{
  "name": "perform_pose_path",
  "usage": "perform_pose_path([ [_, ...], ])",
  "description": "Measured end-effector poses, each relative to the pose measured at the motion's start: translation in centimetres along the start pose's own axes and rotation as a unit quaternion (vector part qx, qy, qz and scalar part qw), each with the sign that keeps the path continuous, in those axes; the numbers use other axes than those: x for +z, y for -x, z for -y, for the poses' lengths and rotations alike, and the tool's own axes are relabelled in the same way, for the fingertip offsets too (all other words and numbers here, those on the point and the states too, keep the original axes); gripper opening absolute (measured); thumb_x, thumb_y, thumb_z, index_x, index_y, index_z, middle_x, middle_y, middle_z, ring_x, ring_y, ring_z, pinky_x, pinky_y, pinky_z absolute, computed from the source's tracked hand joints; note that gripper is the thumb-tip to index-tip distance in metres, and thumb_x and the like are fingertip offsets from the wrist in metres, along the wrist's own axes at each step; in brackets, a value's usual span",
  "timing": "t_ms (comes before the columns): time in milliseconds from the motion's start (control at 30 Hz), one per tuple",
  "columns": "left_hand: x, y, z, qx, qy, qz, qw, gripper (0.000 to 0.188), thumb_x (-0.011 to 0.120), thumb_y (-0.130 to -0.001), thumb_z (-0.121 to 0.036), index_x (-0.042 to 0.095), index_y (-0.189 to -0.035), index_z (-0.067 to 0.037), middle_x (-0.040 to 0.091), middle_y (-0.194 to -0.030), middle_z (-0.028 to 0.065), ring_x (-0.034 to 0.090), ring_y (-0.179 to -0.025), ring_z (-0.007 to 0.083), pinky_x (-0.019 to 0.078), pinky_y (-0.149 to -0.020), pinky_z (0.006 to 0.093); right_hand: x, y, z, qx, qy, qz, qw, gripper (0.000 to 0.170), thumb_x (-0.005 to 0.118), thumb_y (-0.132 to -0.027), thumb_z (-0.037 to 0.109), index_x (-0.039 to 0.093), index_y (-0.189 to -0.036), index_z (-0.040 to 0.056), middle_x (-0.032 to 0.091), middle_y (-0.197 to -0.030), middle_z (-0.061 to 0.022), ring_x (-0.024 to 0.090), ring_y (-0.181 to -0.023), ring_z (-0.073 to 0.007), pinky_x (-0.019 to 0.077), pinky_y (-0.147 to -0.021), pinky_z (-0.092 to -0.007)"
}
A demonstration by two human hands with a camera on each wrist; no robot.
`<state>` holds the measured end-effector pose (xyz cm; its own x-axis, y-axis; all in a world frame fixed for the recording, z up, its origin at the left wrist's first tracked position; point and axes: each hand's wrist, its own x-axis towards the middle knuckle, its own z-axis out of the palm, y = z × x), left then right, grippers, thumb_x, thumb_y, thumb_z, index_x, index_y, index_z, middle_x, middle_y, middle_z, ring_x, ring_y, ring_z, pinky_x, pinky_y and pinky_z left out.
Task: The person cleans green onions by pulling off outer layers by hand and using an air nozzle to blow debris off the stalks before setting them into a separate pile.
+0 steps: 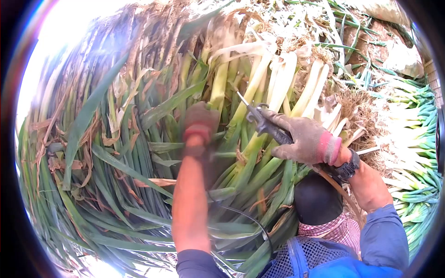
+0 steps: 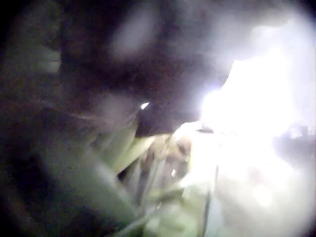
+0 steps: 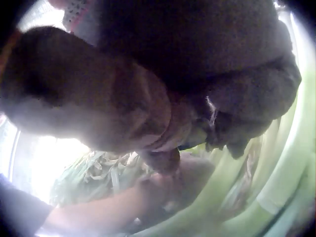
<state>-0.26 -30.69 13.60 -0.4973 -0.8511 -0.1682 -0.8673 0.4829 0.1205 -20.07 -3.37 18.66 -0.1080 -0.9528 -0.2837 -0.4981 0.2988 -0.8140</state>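
A big heap of long leeks (image 1: 125, 153) lies in front of me, green leaves toward me and pale stalks pointing away. My gloved left hand (image 1: 201, 119), blurred in the head view, grips a leek stalk (image 1: 219, 85) among the leaves. Its fingers are mostly hidden beneath the back of the glove. In my gloved right hand (image 1: 308, 136) is a dark air blow gun (image 1: 269, 125), its thin nozzle pointing up and left over the pale stalks (image 1: 282, 78). Dark and close, the right glove (image 3: 237, 94) fills much of the right wrist view. Glare and blur obscure the left wrist view.
Trimmed leeks (image 1: 412, 139) lie in a row along the right side. Between them and the heap are dry roots and peeled skins (image 1: 366, 111). A brownish hose (image 1: 340, 187) runs back from my right wrist past my dark-covered knee (image 1: 320, 199). A thin black cable (image 1: 245, 215) crosses the leaves.
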Motion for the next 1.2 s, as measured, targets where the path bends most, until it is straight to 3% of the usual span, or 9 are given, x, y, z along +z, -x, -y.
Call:
perform_pose_path([
  [167,-1.9,-0.8,0.9,-0.051,0.164,0.023,0.985,0.027,0.078,-0.085,-0.029,0.078,-0.084,-0.001,0.076,-0.073,0.0129,0.073,-0.067,0.0266,0.0563,-0.067,0.0415,0.1,0.2,-1.2,-0.036,-0.062,-0.002,0.997,0.092,0.081,-0.09,0.047,0.047,-0.168,0.0138,0.076,-0.105,-0.0252,0.076,-0.102,-0.0448,0.057,-0.093,-0.049],
  [267,-8.4,0.2,-2.9,0.061,0.325,0.007,0.944,0.02,0.07,-0.097,-0.023,0.077,-0.089,-0.006,0.065,-0.069,-0.0005,0.057,-0.058,0.013,0.0443,-0.057,0.0318,-1.0,0.4,-0.8,-0.01,-0.089,0.021,0.996,0.094,0.082,-0.087,0.04,0.045,-0.169,0.0112,0.075,-0.119,-0.0247,0.075,-0.11,-0.0402,0.0556,-0.1,-0.0442],
  [333,-13.2,-1.7,-6.0,0.143,0.355,-0.062,0.922,0.022,0.071,-0.097,-0.027,0.078,-0.094,-0.006,0.067,-0.078,0.0024,0.06,-0.066,0.0168,0.0467,-0.063,0.0345,-1.1,0.5,-0.9,0.021,-0.104,0.038,0.994,0.097,0.082,-0.085,0.033,0.043,-0.17,0.0084,0.074,-0.135,-0.0241,0.074,-0.118,-0.0361,0.0541,-0.108,-0.0401],
  [500,-23.7,-4.9,-11.8,0.246,0.414,-0.138,0.865,0.031,0.075,-0.097,-0.036,0.078,-0.106,-0.007,0.071,-0.1,0.0096,0.067,-0.086,0.0264,0.0525,-0.076,0.0411,0.0,0.7,-2.4,-0.014,-0.114,-0.095,0.989,0.093,0.086,-0.087,0.042,0.049,-0.167,0.0124,0.075,-0.102,-0.0225,0.077,-0.092,-0.0355,0.0589,-0.09,-0.0426],
  [600,-20.1,-4.3,-11.0,0.205,0.365,-0.132,0.898,0.038,0.077,-0.097,-0.041,0.079,-0.113,-0.007,0.073,-0.114,0.014,0.071,-0.098,0.0322,0.056,-0.085,0.0451,-0.9,0.8,-1.3,0.018,-0.095,-0.121,0.988,0.095,0.086,-0.087,0.041,0.048,-0.168,0.011,0.076,-0.107,-0.0229,0.078,-0.093,-0.0335,0.0594,-0.089,-0.0407],
  [733,-5.8,-2.1,-7.1,0.031,0.155,-0.06,0.986,0.049,0.08,-0.097,-0.049,0.079,-0.122,-0.007,0.077,-0.132,0.0198,0.076,-0.114,0.0398,0.0606,-0.096,0.0505,0.0,1.0,-1.0,-0.042,-0.094,-0.088,0.991,0.096,0.086,-0.086,0.043,0.048,-0.168,0.0109,0.077,-0.112,-0.0239,0.077,-0.102,-0.037,0.0583,-0.095,-0.0421],
  [833,2.5,0.2,-3.8,-0.051,-0.089,-0.061,0.993,0.048,0.081,-0.095,-0.045,0.077,-0.119,-0.004,0.08,-0.122,0.0214,0.076,-0.114,0.0416,0.0591,-0.095,0.0509,0.1,0.6,-1.1,-0.005,-0.109,-0.06,0.992,0.096,0.086,-0.086,0.043,0.048,-0.167,0.0104,0.077,-0.116,-0.0248,0.077,-0.106,-0.0398,0.0573,-0.099,-0.0424],
  [1000,1.5,-1.9,-0.9,0.007,-0.041,-0.017,0.999,0.045,0.088,-0.087,-0.047,0.082,-0.101,-0.005,0.08,-0.099,0.0224,0.076,-0.096,0.0466,0.0591,-0.084,0.051,0.2,1.0,-2.3,-0.027,-0.097,-0.063,0.993,0.095,0.085,-0.086,0.042,0.048,-0.167,0.0089,0.075,-0.122,-0.0269,0.076,-0.109,-0.0418,0.0575,-0.098,-0.0449],
  [1200,-3.2,-1.7,-1.9,0.032,0.18,0.036,0.982,0.044,0.084,-0.095,-0.044,0.085,-0.105,-0.001,0.081,-0.084,0.0106,0.073,-0.077,0.0223,0.0588,-0.075,0.0439,0.0,1.1,-2.5,-0.024,-0.098,-0.063,0.993,0.097,0.085,-0.085,0.042,0.047,-0.168,0.009,0.076,-0.111,-0.0274,0.077,-0.103,-0.0435,0.0581,-0.096,-0.0457],
])
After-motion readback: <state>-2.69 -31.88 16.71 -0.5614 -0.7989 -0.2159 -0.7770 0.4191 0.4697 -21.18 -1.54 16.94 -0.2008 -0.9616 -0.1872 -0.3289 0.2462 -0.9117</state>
